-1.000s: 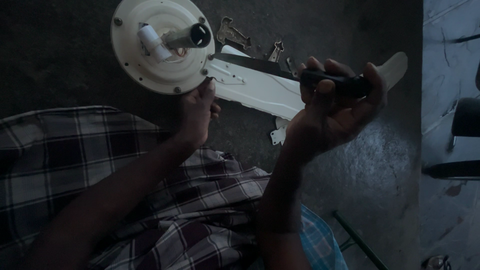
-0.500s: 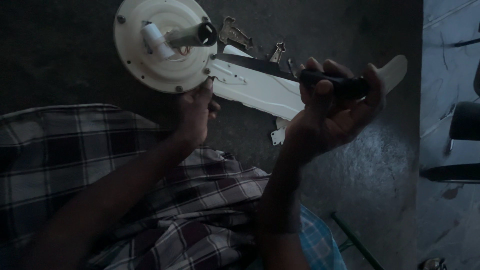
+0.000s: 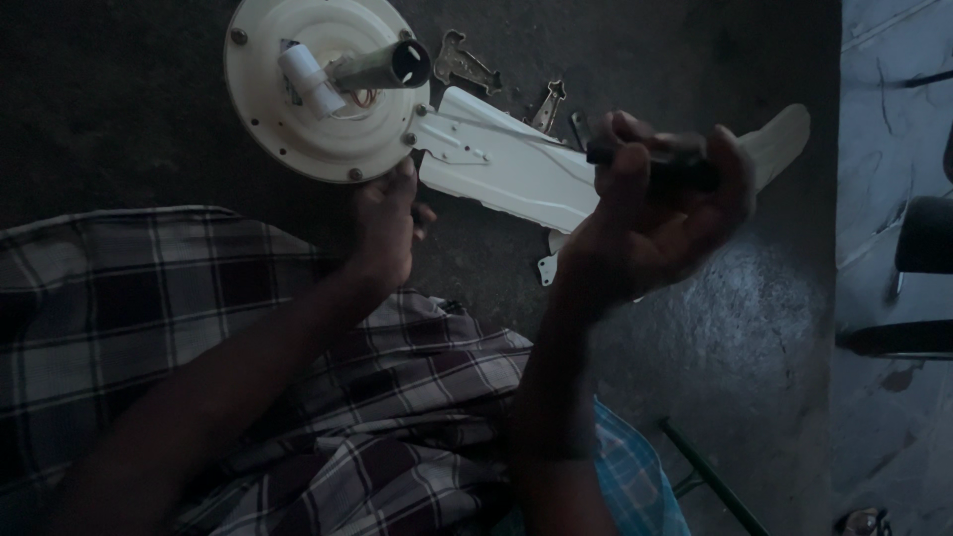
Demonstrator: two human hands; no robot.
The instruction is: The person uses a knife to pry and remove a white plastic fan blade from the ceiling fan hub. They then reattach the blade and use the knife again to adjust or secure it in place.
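Head view, looking down in dim light on a person seated on a dark floor (image 3: 179, 109); largest in the picture is the checked cloth (image 3: 377, 427) over the lap; above it lies a white ceiling fan motor (image 3: 323, 94), a round disc with a short metal rod (image 3: 382, 65) and a small white cylinder (image 3: 303, 74) on its face; one white fan blade (image 3: 516, 169) runs from the motor's rim off to the right. The left hand (image 3: 382, 223) has its fingers curled, the tips pressed against the lower rim of the motor just where the blade joins it. The right hand (image 3: 650, 213) is closed around a dark tool handle (image 3: 650, 159), held over the blade; the working end cannot be made out. Loose metal brackets (image 3: 467, 65) lie on the floor just beyond the blade. By its look the motor is heavy and stiff, best steadied at the rim or rod; the blade is thin, light, liable to bend, and is better gripped near its bracket end than its tip.
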